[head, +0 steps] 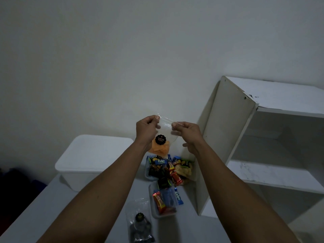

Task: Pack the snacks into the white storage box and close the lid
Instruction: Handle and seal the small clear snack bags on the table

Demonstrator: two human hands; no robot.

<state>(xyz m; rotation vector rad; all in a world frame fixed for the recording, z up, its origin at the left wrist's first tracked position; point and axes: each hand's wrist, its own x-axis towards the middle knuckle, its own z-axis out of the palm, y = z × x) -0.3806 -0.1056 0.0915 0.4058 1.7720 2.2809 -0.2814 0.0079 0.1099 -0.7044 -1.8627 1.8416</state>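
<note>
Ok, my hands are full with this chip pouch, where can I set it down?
Bare table lies in front of the white storage box, left of your left arm; the box's closed lid is bare too. It is crowded by the shelf unit: two snack trays and a dark pouch.

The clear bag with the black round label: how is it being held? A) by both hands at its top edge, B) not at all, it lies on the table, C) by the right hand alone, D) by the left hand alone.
A: the left hand and the right hand each pinch the top edge of the clear bag, which hangs in the air with orange chips at its bottom.
</note>
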